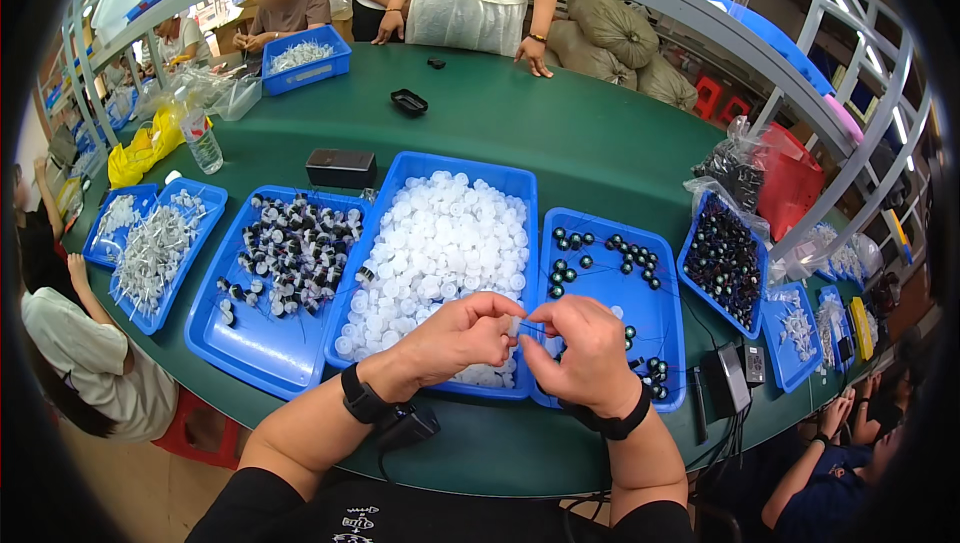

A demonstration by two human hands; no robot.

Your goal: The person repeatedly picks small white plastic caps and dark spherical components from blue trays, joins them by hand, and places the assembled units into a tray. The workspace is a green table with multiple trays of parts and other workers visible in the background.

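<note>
Both of my hands meet over the front right corner of a deep blue tray (532, 193) heaped with white translucent plastic caps (450, 233). Between the thumb and fingers of my left hand (455, 338) is one small white cap (514, 326). My right hand (588, 351) pinches a thin dark wire (534, 324) that runs to the cap; whether it passes inside is too small to tell. Below my right hand, a shallower blue tray (600, 288) holds shiny black balls (637, 261) with thin wires.
Left of the caps, a blue tray (262, 355) holds black-and-white assembled pieces. Further left are trays of white stick-like parts (160, 248). A water bottle (202, 143) and black box (341, 169) stand behind. Cables and a grey device (726, 380) lie at right. People surround the green table (490, 108).
</note>
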